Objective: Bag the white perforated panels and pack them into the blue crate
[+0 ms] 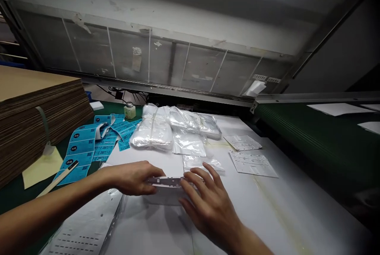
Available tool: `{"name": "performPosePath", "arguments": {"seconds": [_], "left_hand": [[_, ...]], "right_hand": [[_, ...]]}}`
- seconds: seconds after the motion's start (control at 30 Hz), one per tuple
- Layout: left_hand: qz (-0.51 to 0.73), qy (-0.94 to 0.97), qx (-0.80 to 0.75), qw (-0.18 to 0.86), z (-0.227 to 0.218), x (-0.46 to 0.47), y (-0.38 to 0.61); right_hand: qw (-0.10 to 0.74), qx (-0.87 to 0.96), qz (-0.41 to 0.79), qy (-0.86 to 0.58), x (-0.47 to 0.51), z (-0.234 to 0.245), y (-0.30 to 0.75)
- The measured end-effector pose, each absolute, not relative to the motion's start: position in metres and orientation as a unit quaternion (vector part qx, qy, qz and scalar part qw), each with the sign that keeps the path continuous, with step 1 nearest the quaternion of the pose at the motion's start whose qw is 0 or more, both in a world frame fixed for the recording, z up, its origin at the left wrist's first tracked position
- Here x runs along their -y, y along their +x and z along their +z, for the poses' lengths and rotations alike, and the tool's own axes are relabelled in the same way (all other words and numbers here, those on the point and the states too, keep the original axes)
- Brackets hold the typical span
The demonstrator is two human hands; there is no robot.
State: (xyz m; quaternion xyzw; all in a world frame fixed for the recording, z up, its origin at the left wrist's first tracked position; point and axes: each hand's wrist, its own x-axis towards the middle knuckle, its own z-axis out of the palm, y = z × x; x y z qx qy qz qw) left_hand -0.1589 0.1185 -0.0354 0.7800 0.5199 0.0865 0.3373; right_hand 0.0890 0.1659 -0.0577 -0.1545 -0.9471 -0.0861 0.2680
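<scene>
A small stack of white printed sheets (166, 183) lies on the white table top (267, 207) in front of me. My left hand (133, 177) grips the stack's left end with curled fingers. On the stack's right end rests my right hand (208, 203), its fingers spread and pressing down. Just beyond the stack lies a clear plastic bag (202, 162). A larger printed sheet (80, 231) lies under my left forearm at the near left.
Bundles of clear plastic bags (154, 130) lie at the back of the table. Blue label strips (89, 144) and a thin stick (57, 178) lie left, beside a cardboard stack (35, 116). Printed cards (252, 163) lie right, near a green conveyor belt (311, 136). A small jar (130, 110) stands behind.
</scene>
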Motion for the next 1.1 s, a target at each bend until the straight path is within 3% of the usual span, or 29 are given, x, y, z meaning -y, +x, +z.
{"name": "performPosePath", "arguments": {"seconds": [0.33, 0.5, 0.63, 0.83, 1.0, 1.1], "left_hand": [[0.041, 0.779, -0.54, 0.314, -0.043, -0.113, -0.145], [0.06, 0.771, -0.537, 0.337, -0.045, -0.115, -0.136], [0.05, 0.762, -0.531, 0.368, -0.044, -0.116, -0.133], [0.048, 0.759, -0.554, 0.34, -0.048, -0.115, -0.128], [0.026, 0.778, -0.544, 0.313, -0.047, -0.114, -0.118], [0.016, 0.766, -0.538, 0.352, -0.036, -0.128, -0.12]], "right_hand": [[0.242, 0.926, -0.031, -0.288, -0.174, -0.111, 0.121], [0.251, 0.918, 0.073, -0.299, -0.173, -0.108, 0.117], [0.204, 0.91, 0.146, -0.33, -0.171, -0.1, 0.112], [0.267, 0.915, 0.05, -0.299, -0.168, -0.1, 0.103], [0.128, 0.963, 0.048, -0.233, -0.175, -0.085, 0.098], [0.046, 0.951, 0.116, -0.282, -0.181, -0.067, 0.112]]}}
